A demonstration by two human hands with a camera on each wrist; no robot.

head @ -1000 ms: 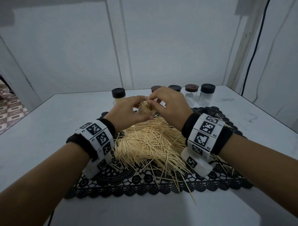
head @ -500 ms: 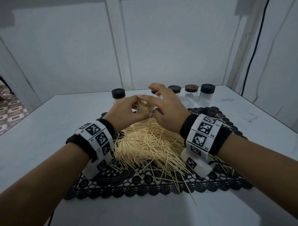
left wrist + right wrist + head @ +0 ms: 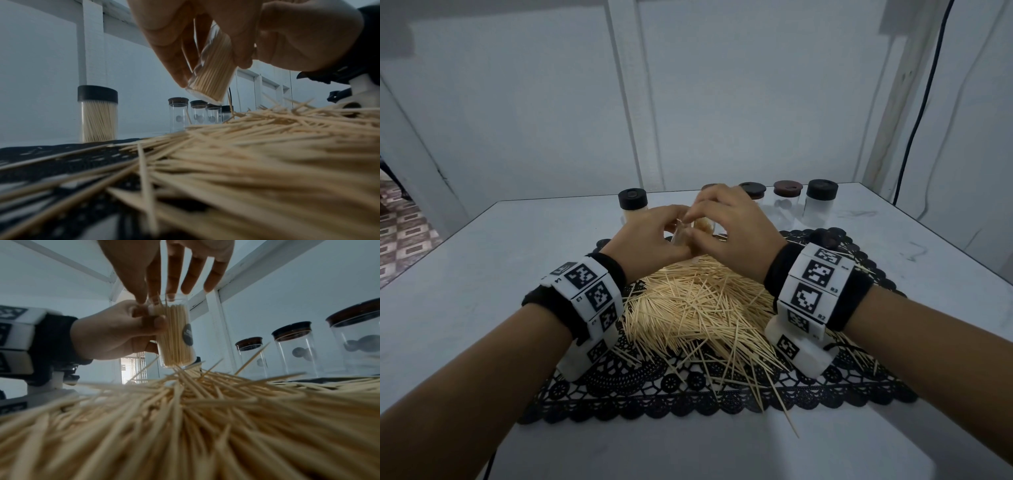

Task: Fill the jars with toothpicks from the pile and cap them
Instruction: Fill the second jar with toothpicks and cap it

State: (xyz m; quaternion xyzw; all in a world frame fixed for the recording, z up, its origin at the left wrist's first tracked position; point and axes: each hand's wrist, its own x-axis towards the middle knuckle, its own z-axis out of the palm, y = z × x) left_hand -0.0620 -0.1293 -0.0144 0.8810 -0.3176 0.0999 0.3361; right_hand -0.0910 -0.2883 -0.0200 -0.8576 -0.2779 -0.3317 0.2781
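While the left hand [image 3: 650,236] grips the open jar [image 3: 176,335] around its wall, thumb and fingers curled on the glass, the jar sits tilted above the far end of the toothpick pile [image 3: 698,308], packed with toothpicks and uncapped. The right hand [image 3: 732,233] hovers at the jar mouth, thumb and index finger meeting at the rim around a toothpick tip; its other fingers extend loosely. The pile lies on a black lace mat [image 3: 688,401] on the white table [image 3: 465,274]. A capped, filled jar [image 3: 98,113] stands behind on the left. Empty capped jars [image 3: 820,202] stand behind on the right.
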